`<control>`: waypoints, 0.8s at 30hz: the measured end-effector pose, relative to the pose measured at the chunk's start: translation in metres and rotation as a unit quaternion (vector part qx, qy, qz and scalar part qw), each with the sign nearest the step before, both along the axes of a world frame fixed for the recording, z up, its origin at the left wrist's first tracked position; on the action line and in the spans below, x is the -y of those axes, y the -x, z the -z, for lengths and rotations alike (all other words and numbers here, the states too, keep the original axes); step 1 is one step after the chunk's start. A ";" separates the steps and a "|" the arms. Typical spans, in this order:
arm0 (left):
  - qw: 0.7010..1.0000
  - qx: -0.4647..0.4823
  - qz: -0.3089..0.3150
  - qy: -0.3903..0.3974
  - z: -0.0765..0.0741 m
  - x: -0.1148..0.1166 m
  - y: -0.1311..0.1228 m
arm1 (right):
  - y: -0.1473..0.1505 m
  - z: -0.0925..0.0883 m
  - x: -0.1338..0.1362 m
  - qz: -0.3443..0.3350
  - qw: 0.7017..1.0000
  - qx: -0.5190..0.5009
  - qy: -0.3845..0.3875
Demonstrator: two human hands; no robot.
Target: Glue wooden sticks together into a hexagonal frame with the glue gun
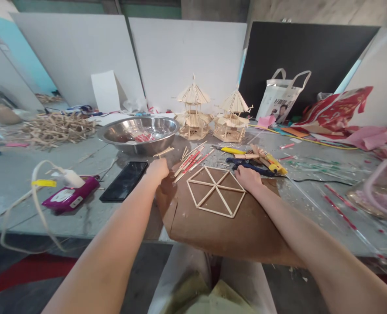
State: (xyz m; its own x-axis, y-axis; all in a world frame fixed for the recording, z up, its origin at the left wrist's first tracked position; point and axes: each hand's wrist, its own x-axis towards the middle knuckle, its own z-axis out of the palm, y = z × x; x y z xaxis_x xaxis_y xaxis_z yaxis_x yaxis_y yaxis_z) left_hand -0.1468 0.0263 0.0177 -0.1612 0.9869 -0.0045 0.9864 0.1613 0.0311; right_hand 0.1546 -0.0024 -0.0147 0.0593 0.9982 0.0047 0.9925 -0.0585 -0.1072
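Note:
A hexagonal frame of pale sticks with crossing spokes [217,186] lies flat on brown paper [193,226]. My left hand [159,169] is closed around several thin wooden sticks [163,152], whose ends stick out above it, between the black phone [124,181] and the red-and-white sticks [193,161]. At the frame's upper right corner, my right hand [248,178] is closed beside the dark blue-handled tool [252,165]; whether its fingers grip the tool cannot be made out.
Two stick pagodas [194,111] stand at the back, beside a steel bowl [139,131]. A purple power strip [70,194] with a looped cable lies left. A yellow cutter [233,151] and glue gun [276,165] lie near my right hand. A white bag [278,98] stands behind.

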 end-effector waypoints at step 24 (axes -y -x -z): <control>0.963 0.054 0.259 -0.047 -0.025 0.022 -0.075 | -0.010 0.005 0.013 -0.092 0.986 -0.134 -0.027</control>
State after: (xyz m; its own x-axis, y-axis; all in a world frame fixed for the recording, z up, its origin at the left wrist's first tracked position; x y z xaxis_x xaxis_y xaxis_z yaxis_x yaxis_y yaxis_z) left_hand -0.0718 0.0043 0.0424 0.3503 0.9313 0.0996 0.9237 -0.3611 0.1277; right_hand 0.1648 -0.0157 -0.0199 -0.1161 0.9910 0.0671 0.9212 0.1327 -0.3657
